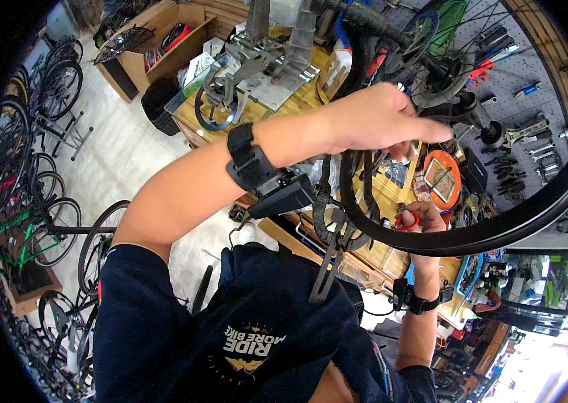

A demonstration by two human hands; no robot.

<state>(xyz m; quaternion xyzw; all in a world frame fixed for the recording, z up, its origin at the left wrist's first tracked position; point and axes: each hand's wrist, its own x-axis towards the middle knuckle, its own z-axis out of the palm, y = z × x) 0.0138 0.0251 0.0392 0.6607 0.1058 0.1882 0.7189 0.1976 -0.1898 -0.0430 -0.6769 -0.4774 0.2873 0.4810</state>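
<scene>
Wooden box [143, 47] at upper left of the head view, open-topped, a red-and-black item [176, 36] inside. Orange round dish [454, 176] on the bench, right of centre, with a pale-edged rectangular piece [440, 183] lying in it.

Black wheel rim [458, 243] sweeps from centre out to the right edge, in front of the bench. Left hand [381, 121] is above the rim's lower arc, fingers mostly curled in, one digit stretched out to the right. Can't tell if it has hold of anything; its palm side is hidden.

Right hand [425, 218] is just behind the lower arc, wrist partly covered by it. Fingers closed around a small red tool [407, 221]; thumb against it, red part showing at the fingertips, just inside the rim's curve.
</scene>
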